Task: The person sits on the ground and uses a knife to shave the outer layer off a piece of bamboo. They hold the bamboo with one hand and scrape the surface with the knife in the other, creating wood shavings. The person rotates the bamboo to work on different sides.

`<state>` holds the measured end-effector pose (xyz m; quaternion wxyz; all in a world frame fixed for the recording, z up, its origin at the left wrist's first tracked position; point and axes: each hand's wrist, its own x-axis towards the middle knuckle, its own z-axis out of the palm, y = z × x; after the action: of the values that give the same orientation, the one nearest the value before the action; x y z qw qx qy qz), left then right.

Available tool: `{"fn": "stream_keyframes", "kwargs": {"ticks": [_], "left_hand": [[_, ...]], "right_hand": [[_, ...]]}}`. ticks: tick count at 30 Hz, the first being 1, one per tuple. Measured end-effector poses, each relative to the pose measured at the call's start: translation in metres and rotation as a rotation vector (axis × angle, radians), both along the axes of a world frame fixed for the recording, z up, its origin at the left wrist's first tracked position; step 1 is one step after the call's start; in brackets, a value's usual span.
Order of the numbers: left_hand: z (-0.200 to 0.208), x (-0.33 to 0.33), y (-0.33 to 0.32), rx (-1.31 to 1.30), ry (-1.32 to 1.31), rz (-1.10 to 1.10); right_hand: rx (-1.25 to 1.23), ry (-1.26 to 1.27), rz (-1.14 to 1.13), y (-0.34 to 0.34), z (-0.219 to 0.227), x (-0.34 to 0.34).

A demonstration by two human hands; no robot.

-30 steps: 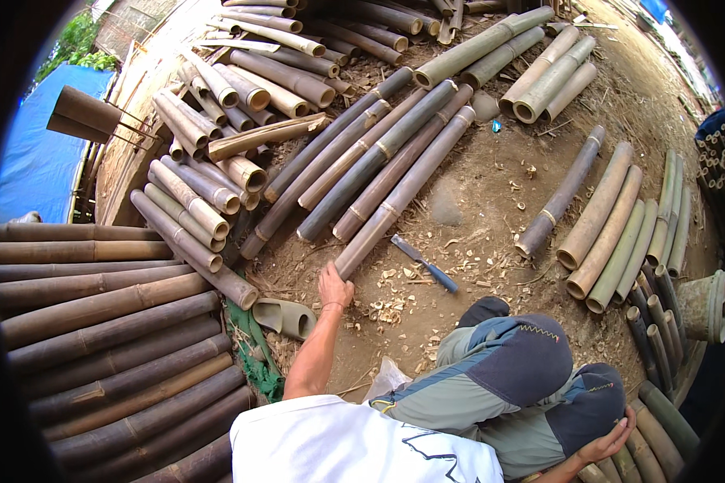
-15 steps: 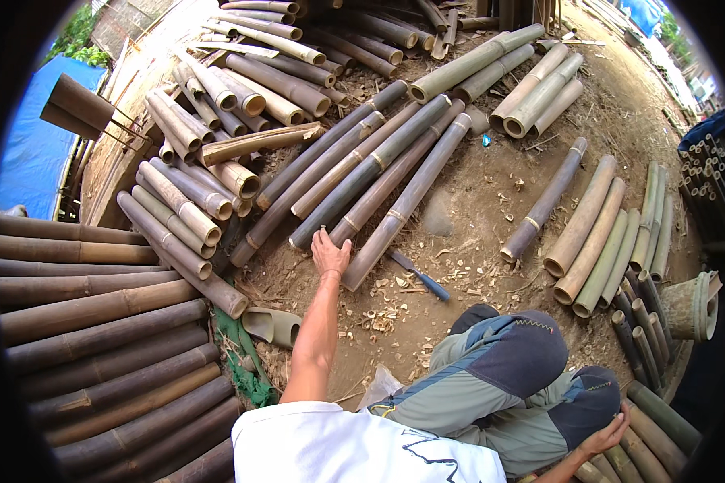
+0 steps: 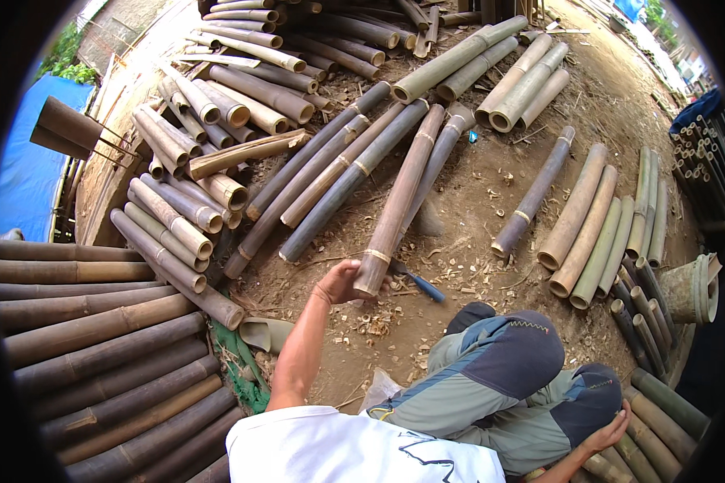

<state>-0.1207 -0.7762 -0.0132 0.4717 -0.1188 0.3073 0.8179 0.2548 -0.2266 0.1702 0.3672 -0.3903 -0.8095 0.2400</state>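
My left hand (image 3: 348,282) is wrapped round the near end of a brown bamboo pole (image 3: 400,205). That end is lifted off the ground, and the pole slants away toward the far side. Partly behind it lies another dark bamboo pole (image 3: 433,169). A row of bamboo poles (image 3: 354,173) rests on the dirt just left of the held one. Close to my left hand, a knife with a blue handle (image 3: 424,285) lies among wood shavings. My right hand (image 3: 608,431) rests against my bent knee with fingers loosely apart and nothing seen in them.
Stacked bamboo (image 3: 105,346) fills the left side, beside a green net (image 3: 242,362) and a sandal (image 3: 264,334). More cut bamboo (image 3: 576,217) lies at the right, near a dirty bucket (image 3: 689,290). A blue tarp (image 3: 36,161) hangs at far left.
My left hand has closed round the brown bamboo pole and raised its near end, bringing it rightward across the neighbouring pole. My right hand stays at the knee.
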Motion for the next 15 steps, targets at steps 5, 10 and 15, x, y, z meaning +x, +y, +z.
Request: {"fn": "stream_keyframes", "kwargs": {"ticks": [5,10,15], "left_hand": [[-0.029,-0.008,0.024,-0.268,0.187,0.004],[-0.015,0.058,0.076,-0.534,0.518,-0.016],[-0.009,0.086,0.136,-0.870,0.793,-0.038]], "right_hand": [[-0.022,-0.008,-0.008,-0.008,0.004,-0.009],[-0.010,0.041,0.005,0.003,-0.005,0.010],[-0.006,0.059,-0.003,-0.003,0.000,0.003]]}}
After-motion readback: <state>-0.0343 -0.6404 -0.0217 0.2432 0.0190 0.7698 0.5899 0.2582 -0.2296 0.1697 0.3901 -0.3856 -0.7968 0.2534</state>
